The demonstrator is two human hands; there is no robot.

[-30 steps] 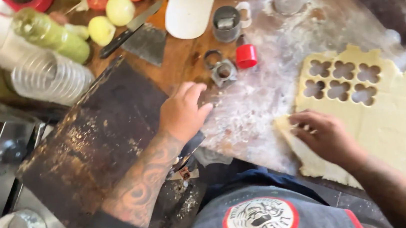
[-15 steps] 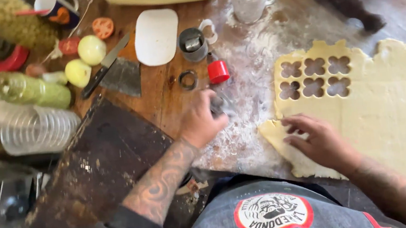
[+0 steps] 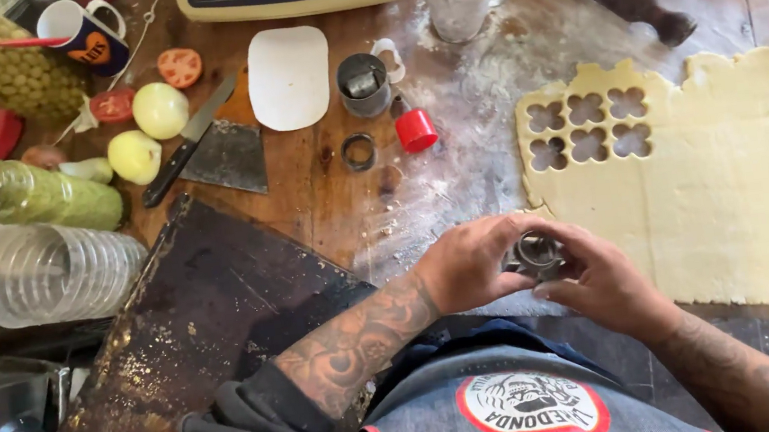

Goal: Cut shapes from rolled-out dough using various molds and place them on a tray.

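The rolled dough sheet [image 3: 735,198] covers the right of my worktop [image 3: 345,201], running from about two o'clock down to four o'clock of my hands, its long side lying left to right. Six flower-shaped holes [image 3: 587,126] sit in its upper-left corner, at roughly one o'clock. The dark baking tray [image 3: 197,331] lies tilted at nine o'clock, just beside my left forearm.

Both hands meet in front of my chest, just off the sheet's lower-left edge. My left hand [image 3: 466,263] curls in from nine o'clock and my right hand [image 3: 606,280] from four o'clock — together they pinch the small metal cutter [image 3: 536,252] between the fingertips, its open ring facing up. The right hand is nearer the dough, its wrist lying over the sheet's edge.
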